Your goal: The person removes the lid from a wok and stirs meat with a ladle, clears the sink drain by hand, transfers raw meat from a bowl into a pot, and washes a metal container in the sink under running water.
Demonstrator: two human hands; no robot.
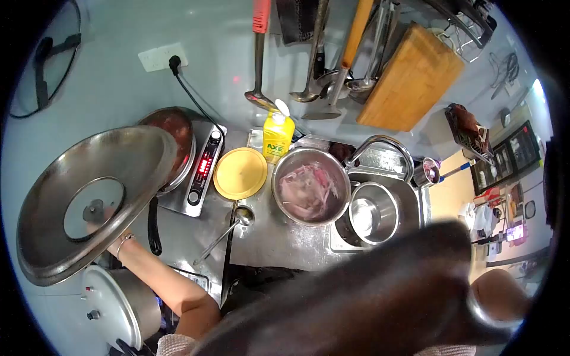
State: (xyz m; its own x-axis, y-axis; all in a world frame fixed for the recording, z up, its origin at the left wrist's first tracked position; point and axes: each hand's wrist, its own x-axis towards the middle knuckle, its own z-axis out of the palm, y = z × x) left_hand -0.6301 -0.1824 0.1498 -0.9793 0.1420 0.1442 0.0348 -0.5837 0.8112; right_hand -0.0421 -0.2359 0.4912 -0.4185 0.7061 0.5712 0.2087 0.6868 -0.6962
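My left hand [104, 228] is behind a large steel wok lid [53, 178] with a round glass window. Through the glass its fingers show blurred at the knob [94, 210], and the lid is tilted up on edge. Across the foreground lies a big, dark brown curved object [356, 291], very close and blurred; I cannot make out its kind. A patch of bare skin, apparently my right arm, shows beyond its right end, but my right hand's fingers are hidden. Behind the lid, a reddish-brown pan [169, 127] sits on an induction cooker [205, 172].
A steel bowl of pinkish strips in water [310, 187] stands beside the sink, which holds a steel pot [374, 213]. Nearby are a yellow lid [240, 173], a yellow AXE bottle [278, 137] and a ladle [242, 217]. A pressure cooker [119, 302] stands lower left.
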